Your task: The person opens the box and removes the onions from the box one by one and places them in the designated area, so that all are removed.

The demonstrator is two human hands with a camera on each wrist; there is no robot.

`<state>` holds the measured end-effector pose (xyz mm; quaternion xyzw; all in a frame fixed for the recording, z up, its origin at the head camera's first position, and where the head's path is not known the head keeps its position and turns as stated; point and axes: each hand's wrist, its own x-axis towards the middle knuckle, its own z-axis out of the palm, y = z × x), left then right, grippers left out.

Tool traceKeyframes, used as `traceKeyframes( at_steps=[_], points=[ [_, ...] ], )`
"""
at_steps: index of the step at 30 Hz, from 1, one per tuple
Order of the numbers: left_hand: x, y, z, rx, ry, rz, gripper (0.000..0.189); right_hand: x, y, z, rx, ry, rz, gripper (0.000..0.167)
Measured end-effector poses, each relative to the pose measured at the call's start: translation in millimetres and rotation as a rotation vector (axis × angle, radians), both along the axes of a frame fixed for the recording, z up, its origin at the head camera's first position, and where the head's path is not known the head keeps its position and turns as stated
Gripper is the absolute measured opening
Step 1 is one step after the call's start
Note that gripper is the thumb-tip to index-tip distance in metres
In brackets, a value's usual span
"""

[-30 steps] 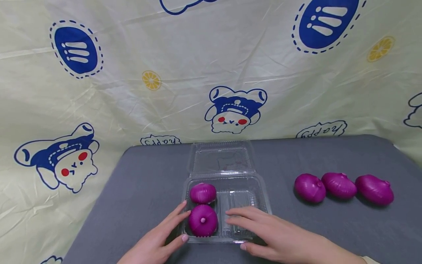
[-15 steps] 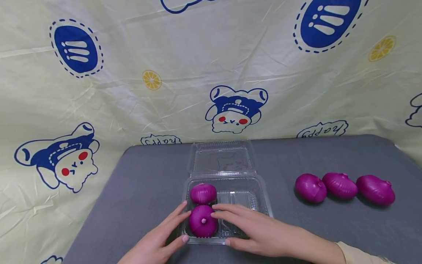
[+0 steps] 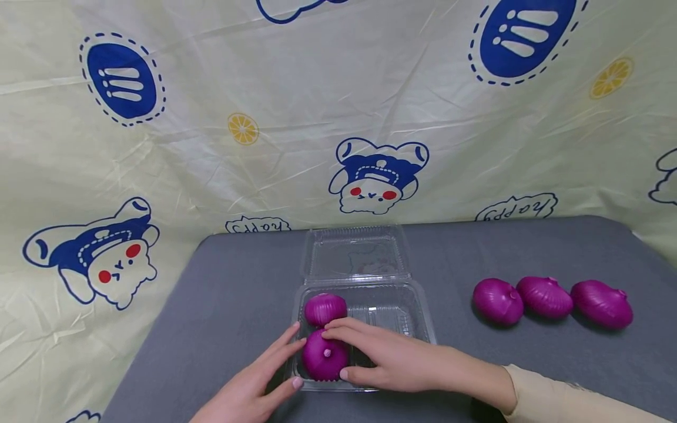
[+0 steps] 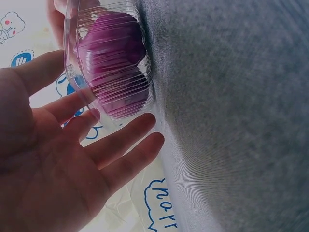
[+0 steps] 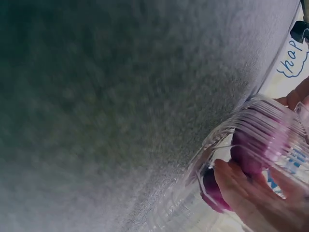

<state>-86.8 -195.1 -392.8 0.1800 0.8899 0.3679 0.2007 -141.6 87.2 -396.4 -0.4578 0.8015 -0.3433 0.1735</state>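
A clear plastic clamshell box (image 3: 386, 305) lies open on the table with two purple onions in its left half. The back onion (image 3: 325, 309) sits right behind the front onion (image 3: 324, 357), whose stem end points up. My right hand (image 3: 391, 358) grips the front onion from the right, fingers over its far side and thumb at its near right side. My left hand (image 3: 254, 376) spreads along the box's left wall, thumb near the front corner. In the left wrist view its fingers (image 4: 128, 137) extend loosely beside the box, and the onions show purple through the ridged plastic.
Three more purple onions, the nearest onion (image 3: 497, 301) among them, stand in a row on the grey table (image 3: 243, 276) to the right. The box's lid (image 3: 357, 252) is folded back flat toward the printed curtain (image 3: 296, 88) behind the table.
My right hand has moved left across the box's right half and onto the front onion. The left hand, box and onions have stayed in place.
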Motion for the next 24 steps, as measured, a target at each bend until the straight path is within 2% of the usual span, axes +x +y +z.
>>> traceKeyframes(
  at_steps=[7,11,15,20,24],
  points=[
    [1.3,-1.5,2.0,-0.01,0.019,0.001,0.06,-10.2,-7.8,-2.5,-0.013,-0.001,0.013,0.061],
    [1.6,-1.2,2.1,-0.018,0.015,0.003,0.061,-13.6,-12.3,-4.7,-0.007,0.077,0.02,0.07],
    [1.5,-0.3,0.7,-0.013,0.011,0.003,0.06,-14.5,-15.9,-5.8,-0.013,0.155,0.009,0.069],
    [1.2,-0.3,-0.1,-0.017,0.025,-0.005,0.06,-16.3,-17.1,-4.0,0.01,0.141,0.012,0.071],
    [0.7,-0.9,-0.1,-0.014,0.0,0.0,0.06,-19.2,-17.8,-5.0,0.035,0.126,0.038,0.075]
  ],
)
